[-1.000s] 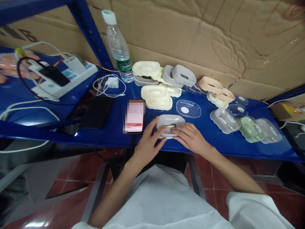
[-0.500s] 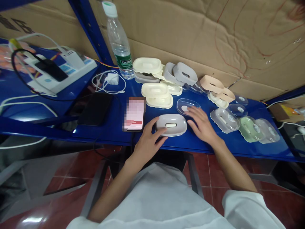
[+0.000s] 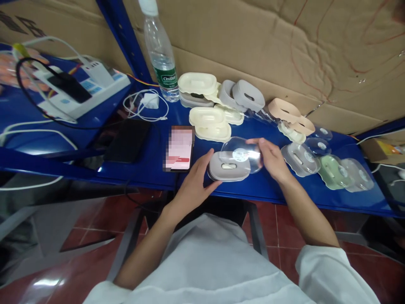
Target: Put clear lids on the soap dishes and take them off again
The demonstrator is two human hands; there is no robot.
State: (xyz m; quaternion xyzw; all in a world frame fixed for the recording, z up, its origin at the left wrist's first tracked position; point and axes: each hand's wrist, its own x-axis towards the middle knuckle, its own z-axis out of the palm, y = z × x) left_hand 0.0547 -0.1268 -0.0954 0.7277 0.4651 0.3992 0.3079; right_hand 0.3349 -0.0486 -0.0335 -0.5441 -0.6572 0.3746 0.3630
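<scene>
A grey oval plastic box (image 3: 215,171) with a pale piece in its central slot sits near the table's front edge. My left hand (image 3: 194,181) grips its left end, thumb at the near side and a finger at the far side. My right hand (image 3: 274,160) pinches the right edge of a clear plastic lid (image 3: 226,147) with a round white label. This lid is tilted above the box and overlaps its right part in view. Whether the two touch, I cannot tell.
A phone (image 3: 180,147) lies left of the box. Behind are cream trays (image 3: 213,131), grey rings (image 3: 248,95) and peach rings (image 3: 284,109). Lidded grey and green boxes (image 3: 332,171) stand right. A water bottle (image 3: 161,55), white cable (image 3: 145,103) and power strip (image 3: 76,101) are left.
My right hand left the grey box, reached to the clear lid lying behind it, and lifted it toward the box. My left hand has stayed at the box's left end.
</scene>
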